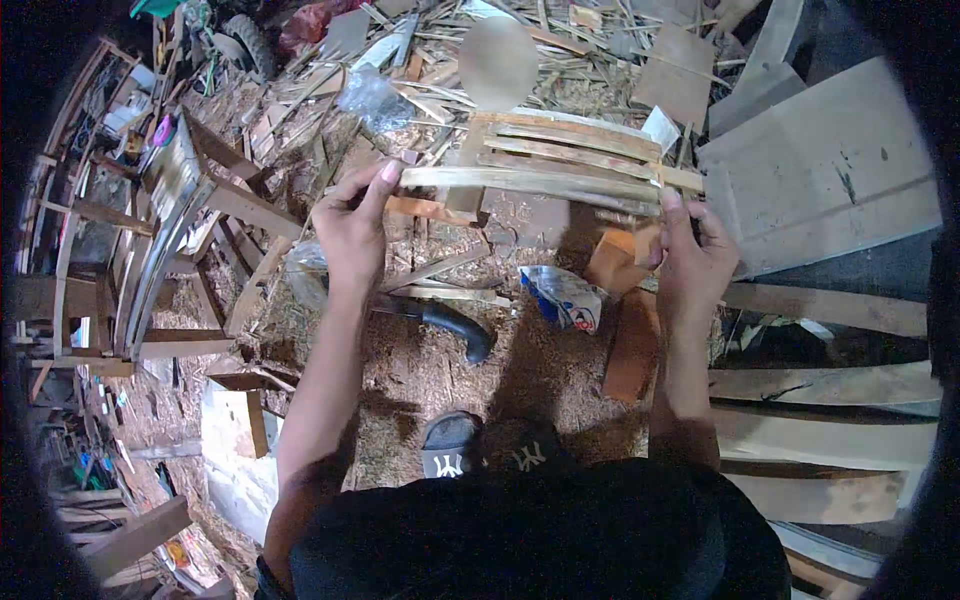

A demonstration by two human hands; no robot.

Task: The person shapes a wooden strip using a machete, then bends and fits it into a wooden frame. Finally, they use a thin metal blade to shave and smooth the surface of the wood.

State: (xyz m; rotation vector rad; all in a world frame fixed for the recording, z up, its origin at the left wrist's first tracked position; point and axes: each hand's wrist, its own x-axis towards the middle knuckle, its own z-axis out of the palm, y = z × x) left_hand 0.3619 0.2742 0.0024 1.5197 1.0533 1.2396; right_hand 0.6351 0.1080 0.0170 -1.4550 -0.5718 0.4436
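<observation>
A long, thin, pale wood strip [530,181] is held up level by its two ends. My left hand [355,215] pinches the left end between thumb and fingers. At the right end my right hand [692,250] grips the strip, its fingers curled. Just beyond the strip lie several similar curved slats [575,155] over a wooden block. Below it on the ground are a black curved handle [455,328], a blue and white packet [562,298] and an orange-brown wood block [615,258].
Wood scraps [600,60] and clear plastic [375,100] cover the ground ahead. Curved wooden frames [165,220] stand at the left. A large board [830,165] leans at the right, above several broad slats [820,440]. Two dark sandals [452,445] show below.
</observation>
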